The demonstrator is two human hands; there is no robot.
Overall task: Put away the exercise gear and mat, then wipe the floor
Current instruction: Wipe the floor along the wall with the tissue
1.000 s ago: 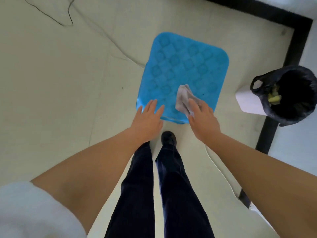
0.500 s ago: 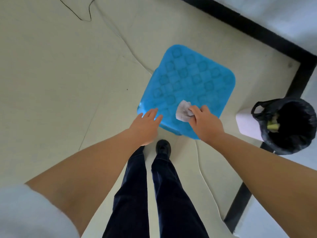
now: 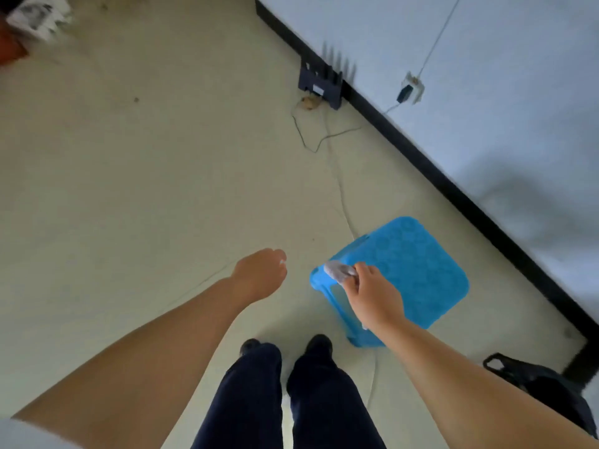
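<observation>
A blue plastic stool [image 3: 411,270] with a patterned seat stands on the pale floor, right of my feet. My right hand [image 3: 369,293] hovers over its near-left corner and pinches a crumpled white wipe [image 3: 338,270]. My left hand [image 3: 262,273] hangs in the air left of the stool with its fingers curled under and nothing visible in it. No mat or exercise gear shows in this view.
A black-bagged bin [image 3: 544,387] sits at the lower right by the black skirting [image 3: 453,189]. A dark router [image 3: 321,82] stands against the wall, with thin cables [image 3: 340,189] trailing across the floor to the stool. A blurred red and white object [image 3: 26,21] lies far left.
My view has swung up and left, so the stool and bin now sit to the right. My left hand came off the stool's edge and curled. The right hand still holds the wipe.
</observation>
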